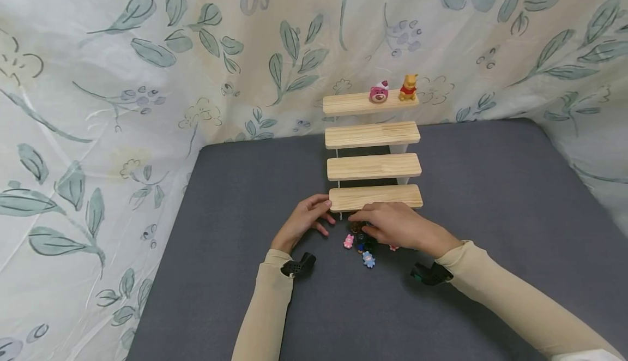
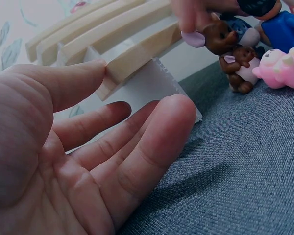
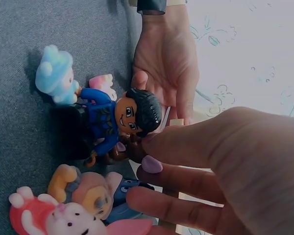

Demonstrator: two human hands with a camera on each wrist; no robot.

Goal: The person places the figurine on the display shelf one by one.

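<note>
At the foot of the wooden step shelf, the right hand is pinching a small brown figure among a cluster of toy figures on the grey tabletop; the left hand, fingers relaxed and holding nothing, is touching the lowest step's end. Two figurines are standing on the top step.

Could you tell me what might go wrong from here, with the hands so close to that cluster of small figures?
The right hand reaches into a tight cluster, so lifting the brown figure could topple the black-haired figure leaning beside it. The left hand rests against the wooden shelf; a nudge might shake the pink bear and yellow bear on top.
</note>
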